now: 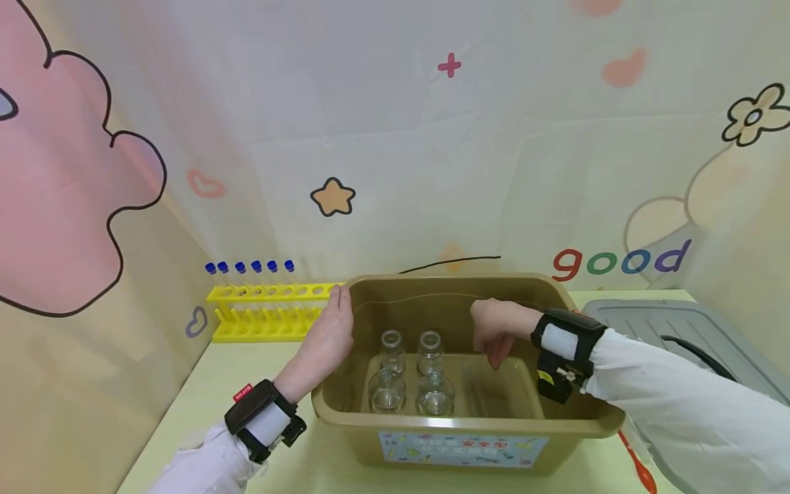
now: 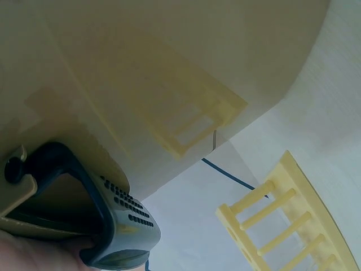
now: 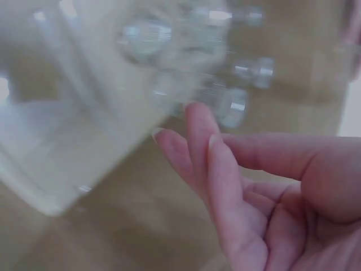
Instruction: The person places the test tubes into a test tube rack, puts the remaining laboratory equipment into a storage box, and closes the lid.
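Note:
A brown plastic bin (image 1: 352,449) stands in the middle of the table. Several clear glass bottles (image 1: 435,395) are upright in its left half, and thin clear rod-like pieces (image 1: 474,391) lie to their right. My left hand (image 1: 329,341) rests with straight fingers against the bin's left side. Over the right half, inside the bin, my right hand (image 1: 497,329) reaches down. In the right wrist view its fingers (image 3: 225,175) are loosely bent with nothing seen between them, and the glass bottles (image 3: 146,36) are blurred beyond.
Behind left stands a yellow test tube rack (image 1: 265,336) with blue-capped tubes (image 1: 256,266). To the right lie a grey ridged tray or lid (image 1: 648,319), a black curved strip (image 1: 697,351) and a red spoon-like tool (image 1: 638,466). A printed curtain (image 1: 395,171) hangs behind.

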The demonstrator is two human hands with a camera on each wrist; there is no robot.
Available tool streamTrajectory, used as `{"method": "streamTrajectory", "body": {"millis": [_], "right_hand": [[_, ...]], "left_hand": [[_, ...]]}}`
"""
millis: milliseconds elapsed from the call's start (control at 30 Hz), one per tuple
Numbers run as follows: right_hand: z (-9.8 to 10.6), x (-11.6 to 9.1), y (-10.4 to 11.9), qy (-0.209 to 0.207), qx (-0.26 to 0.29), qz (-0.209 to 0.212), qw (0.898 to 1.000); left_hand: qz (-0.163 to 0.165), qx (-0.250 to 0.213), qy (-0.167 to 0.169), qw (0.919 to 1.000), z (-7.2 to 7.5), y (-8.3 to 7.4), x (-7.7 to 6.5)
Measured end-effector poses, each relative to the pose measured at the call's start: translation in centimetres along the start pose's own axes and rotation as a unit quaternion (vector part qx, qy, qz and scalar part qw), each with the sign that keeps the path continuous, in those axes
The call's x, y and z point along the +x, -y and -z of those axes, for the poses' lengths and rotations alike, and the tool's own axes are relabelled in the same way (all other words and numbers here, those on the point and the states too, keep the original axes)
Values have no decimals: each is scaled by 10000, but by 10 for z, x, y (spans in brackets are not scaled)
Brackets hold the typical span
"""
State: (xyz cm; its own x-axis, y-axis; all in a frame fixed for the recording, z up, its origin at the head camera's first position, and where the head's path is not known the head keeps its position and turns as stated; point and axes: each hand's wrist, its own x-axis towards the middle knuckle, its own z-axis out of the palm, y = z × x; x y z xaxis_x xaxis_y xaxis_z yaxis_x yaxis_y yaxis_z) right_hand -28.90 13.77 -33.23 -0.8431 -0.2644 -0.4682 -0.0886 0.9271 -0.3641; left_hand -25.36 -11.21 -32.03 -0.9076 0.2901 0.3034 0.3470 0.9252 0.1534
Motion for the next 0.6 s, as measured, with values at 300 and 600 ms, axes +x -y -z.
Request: {"method": "streamTrajectory", "body": {"millis": [300,600], "right_hand": [[67,-86,36,-59,1026,837,9912],[95,-110,8,-377,1586,900,9825]], "left_hand": [[-137,39,-192,9997,0,-1,-1],[-92,-5,-146,9999,-1,0,-1]]}}
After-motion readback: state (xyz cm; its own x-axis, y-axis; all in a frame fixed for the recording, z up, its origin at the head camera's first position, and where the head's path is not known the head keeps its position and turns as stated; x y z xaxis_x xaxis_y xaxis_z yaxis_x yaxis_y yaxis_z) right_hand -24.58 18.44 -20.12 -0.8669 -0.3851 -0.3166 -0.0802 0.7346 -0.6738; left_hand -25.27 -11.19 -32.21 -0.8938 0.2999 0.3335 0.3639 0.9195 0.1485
